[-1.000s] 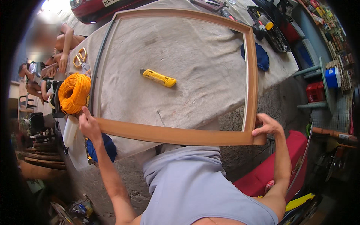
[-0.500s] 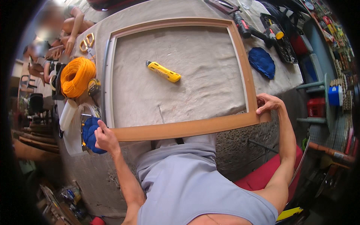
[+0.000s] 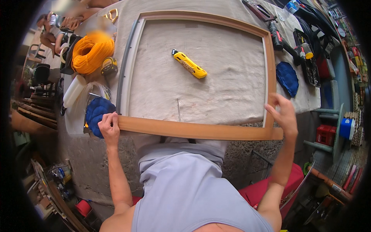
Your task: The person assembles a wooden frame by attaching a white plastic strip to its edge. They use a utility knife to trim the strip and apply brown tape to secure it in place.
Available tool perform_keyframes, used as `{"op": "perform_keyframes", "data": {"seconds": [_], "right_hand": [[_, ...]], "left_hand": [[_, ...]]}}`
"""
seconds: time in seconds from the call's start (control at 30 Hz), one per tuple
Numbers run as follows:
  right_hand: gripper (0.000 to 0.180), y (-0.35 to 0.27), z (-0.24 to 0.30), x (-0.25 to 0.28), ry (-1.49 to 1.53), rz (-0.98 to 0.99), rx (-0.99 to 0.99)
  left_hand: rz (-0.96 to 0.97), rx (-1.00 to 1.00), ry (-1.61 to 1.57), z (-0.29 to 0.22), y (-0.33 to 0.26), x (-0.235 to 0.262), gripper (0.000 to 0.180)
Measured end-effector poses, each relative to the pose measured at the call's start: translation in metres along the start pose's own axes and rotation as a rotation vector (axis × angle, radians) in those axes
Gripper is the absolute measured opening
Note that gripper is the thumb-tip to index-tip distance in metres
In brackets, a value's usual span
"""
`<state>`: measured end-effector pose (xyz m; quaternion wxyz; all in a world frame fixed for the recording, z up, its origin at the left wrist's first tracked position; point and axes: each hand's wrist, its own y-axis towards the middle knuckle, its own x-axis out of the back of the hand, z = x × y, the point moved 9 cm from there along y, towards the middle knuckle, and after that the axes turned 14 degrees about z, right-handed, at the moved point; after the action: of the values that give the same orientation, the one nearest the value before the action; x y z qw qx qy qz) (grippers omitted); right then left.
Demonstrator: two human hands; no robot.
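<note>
A large rectangular wooden frame (image 3: pixel 271 73) lies on the cloth-covered table in front of me. Along its near side runs a brown wooden strip (image 3: pixel 201 129), whose right end juts past the frame's right side. My left hand (image 3: pixel 109 125) is closed on the strip's left end, fingers curled over it. At the near right corner my right hand (image 3: pixel 284 114) has its fingers apart, with the thumb close to the frame's right side; whether it touches is unclear. Inside the frame a yellow utility knife (image 3: pixel 190 64) rests on the cloth.
Orange rope (image 3: pixel 92 54), a tape measure (image 3: pixel 109 65) and a blue cloth bundle (image 3: pixel 98 112) lie left of the frame. To the right are another blue bundle (image 3: pixel 287 79), a power drill (image 3: pixel 276 35) and a black tool tray (image 3: pixel 307 58). People sit at the far left.
My right hand has loosened from the near right corner and its fingers have spread. My left hand now curls over the strip's end. The whole view has shifted, the frame appearing farther right.
</note>
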<state>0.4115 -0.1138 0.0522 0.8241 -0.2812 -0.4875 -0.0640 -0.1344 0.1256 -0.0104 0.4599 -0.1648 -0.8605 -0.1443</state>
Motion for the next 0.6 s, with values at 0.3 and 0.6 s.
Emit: {"op": "perform_keyframes", "data": {"seconds": [0.3, 0.6], "right_hand": [[0.051, 0.162, 0.241, -0.128, -0.339, -0.133, 0.468], [0.053, 0.078, 0.138, -0.051, 1.335, 0.348, 0.503]], "left_hand": [[-0.046, -0.152, 0.109, 0.01, -0.01, 0.01, 0.008], [-0.116, 0.01, 0.011, -0.052, 0.013, 0.027, 0.023]]}}
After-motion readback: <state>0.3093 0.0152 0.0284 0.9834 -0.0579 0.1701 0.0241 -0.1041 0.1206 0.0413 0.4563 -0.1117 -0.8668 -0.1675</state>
